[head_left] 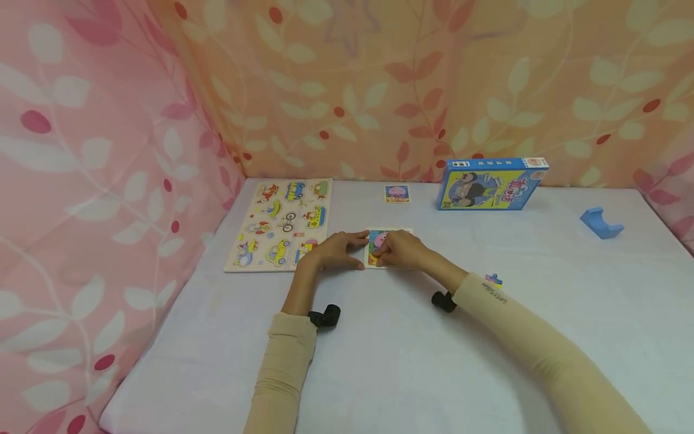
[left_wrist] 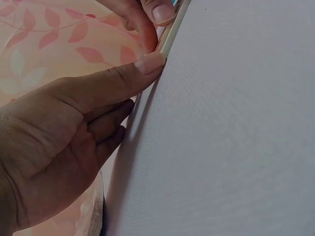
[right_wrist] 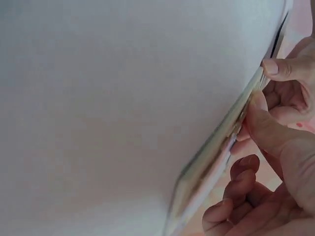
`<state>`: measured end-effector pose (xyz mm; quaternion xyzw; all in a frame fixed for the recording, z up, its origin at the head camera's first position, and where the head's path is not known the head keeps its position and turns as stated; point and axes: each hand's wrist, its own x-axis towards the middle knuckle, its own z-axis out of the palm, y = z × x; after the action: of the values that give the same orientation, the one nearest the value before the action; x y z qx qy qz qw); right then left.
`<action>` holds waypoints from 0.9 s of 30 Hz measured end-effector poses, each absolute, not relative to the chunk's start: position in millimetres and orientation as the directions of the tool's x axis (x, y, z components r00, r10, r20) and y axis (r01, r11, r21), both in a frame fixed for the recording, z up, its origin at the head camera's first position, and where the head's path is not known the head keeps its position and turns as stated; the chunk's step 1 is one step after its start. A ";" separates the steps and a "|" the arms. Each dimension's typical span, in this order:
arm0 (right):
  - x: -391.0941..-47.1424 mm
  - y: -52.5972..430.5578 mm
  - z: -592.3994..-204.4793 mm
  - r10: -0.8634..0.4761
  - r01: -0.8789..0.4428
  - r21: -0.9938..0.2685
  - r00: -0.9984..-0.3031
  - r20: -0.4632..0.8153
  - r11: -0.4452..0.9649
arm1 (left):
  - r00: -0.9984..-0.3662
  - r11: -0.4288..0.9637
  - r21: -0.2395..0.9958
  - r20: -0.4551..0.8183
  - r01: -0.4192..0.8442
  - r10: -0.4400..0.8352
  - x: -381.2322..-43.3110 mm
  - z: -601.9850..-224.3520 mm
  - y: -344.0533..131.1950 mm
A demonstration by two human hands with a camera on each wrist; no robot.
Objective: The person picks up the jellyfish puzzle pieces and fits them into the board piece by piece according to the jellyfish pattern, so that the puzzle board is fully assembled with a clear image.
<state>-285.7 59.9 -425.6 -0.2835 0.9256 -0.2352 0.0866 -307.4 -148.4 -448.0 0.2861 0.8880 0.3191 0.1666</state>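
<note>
A small framed jigsaw puzzle (head_left: 373, 260) with a pink cartoon figure lies flat on the white table, between both hands. My left hand (head_left: 338, 250) holds its left side, thumb at the front corner and index finger toward the far corner. In the left wrist view the left thumb (left_wrist: 150, 64) presses the pale front edge. Over the picture, my right hand (head_left: 402, 248) has bent fingers, the thumb and index tips down on the puzzle. The right wrist view shows the right thumb (right_wrist: 258, 105) against its edge. Whether a piece is between those fingertips is hidden.
A loose jigsaw piece (head_left: 493, 279) lies beside the right forearm. To the left is a wooden board of vehicle pictures (head_left: 282, 226). Farther back are a small picture card (head_left: 397, 193) and an upright blue box (head_left: 488, 187). A curved blue block (head_left: 602, 224) stands far right.
</note>
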 end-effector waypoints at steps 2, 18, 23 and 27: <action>-286.1 58.4 -424.5 -0.551 -0.480 -0.452 -0.834 -0.031 0.752 | -0.779 0.628 0.661 -0.105 0.410 0.619 -307.3 -448.0 -148.7; -290.8 70.2 -424.8 -0.584 -0.462 -0.494 -0.803 -0.120 0.737 | -0.760 0.604 0.678 -0.102 0.419 0.642 -305.5 -451.6 -147.7; -292.1 83.3 -424.5 -0.576 -0.455 -0.499 -0.810 -0.111 0.737 | -0.767 0.628 0.650 -0.106 0.428 0.633 -303.9 -449.1 -149.8; -294.2 84.4 -419.4 -0.599 -0.514 -0.437 -0.798 -0.074 0.739 | -0.767 0.628 0.649 -0.105 0.430 0.633 -306.1 -446.0 -150.4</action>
<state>-294.2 84.4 -419.4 -0.3002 0.9264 -0.2016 0.1051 -306.1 -150.4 -446.0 0.2996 0.8871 0.3105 0.1638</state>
